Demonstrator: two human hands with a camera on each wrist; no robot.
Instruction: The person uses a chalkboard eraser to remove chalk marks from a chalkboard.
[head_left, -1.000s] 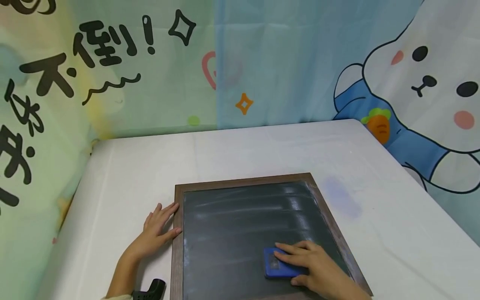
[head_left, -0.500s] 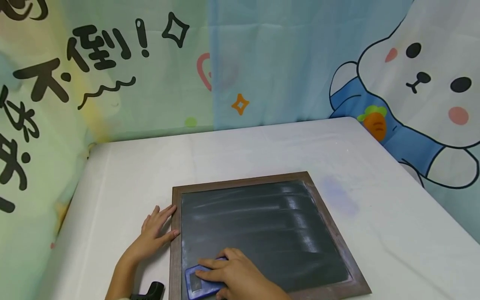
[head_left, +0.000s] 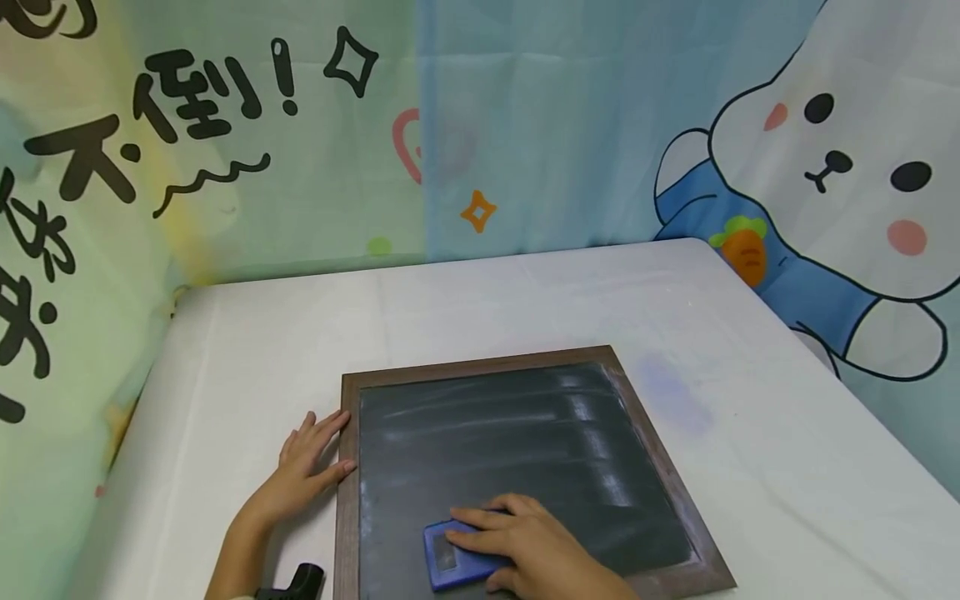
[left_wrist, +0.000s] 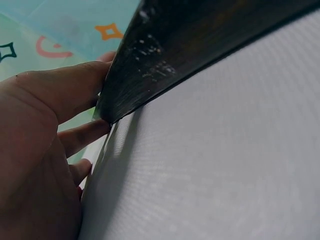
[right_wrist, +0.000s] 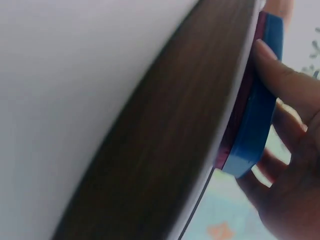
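Note:
A small blackboard [head_left: 465,442] with a brown wooden frame [head_left: 480,364] lies on the white-covered table. My right hand [head_left: 538,550] grips a blue blackboard eraser [head_left: 444,560] against the lower part of the dark surface. In the right wrist view, the thumb lies along one side of the blue eraser [right_wrist: 256,122], and its dark reddish underside faces the board. At the frame's left side, my left hand [head_left: 303,462] rests its extended fingertips and thumb on the edge. The left wrist view has the fingers of that hand [left_wrist: 37,130] touching the board's dark edge.
The white tabletop [head_left: 285,325] surrounds the board, with a faint purple stain [head_left: 675,392] on the right. A printed curtain [head_left: 555,125] with a cartoon rabbit and lettering hangs behind and to the left. A black device [head_left: 300,581] sits at the left wrist.
My right hand swept the eraser left across the lower board, then came partway back to the right. My left hand stays at the frame's left edge.

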